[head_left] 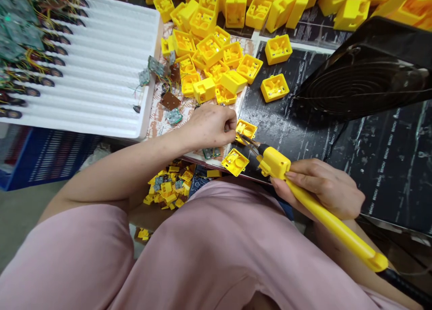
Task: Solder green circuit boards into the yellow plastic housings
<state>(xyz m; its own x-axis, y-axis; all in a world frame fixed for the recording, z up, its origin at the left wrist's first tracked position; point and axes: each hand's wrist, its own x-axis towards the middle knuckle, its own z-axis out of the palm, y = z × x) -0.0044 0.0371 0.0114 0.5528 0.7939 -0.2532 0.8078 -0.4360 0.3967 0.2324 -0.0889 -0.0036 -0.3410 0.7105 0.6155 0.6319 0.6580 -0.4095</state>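
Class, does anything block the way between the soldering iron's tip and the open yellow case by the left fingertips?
Nothing visible does. The soldering iron, in the right hand, overlaps the yellow case in view; the left hand is at the case's left edge, opposite the iron's approach.

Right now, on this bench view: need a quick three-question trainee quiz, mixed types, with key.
1. Which of the person's hands grips the yellow-handled tool?
2. True or false: in the picture, the white tray lies to the left of that tool.
3. Which of these is nearest the tool's tip?
a) the blue crate
b) a small yellow case
c) the white tray

Key: 1. The right hand. 2. True. 3. b.
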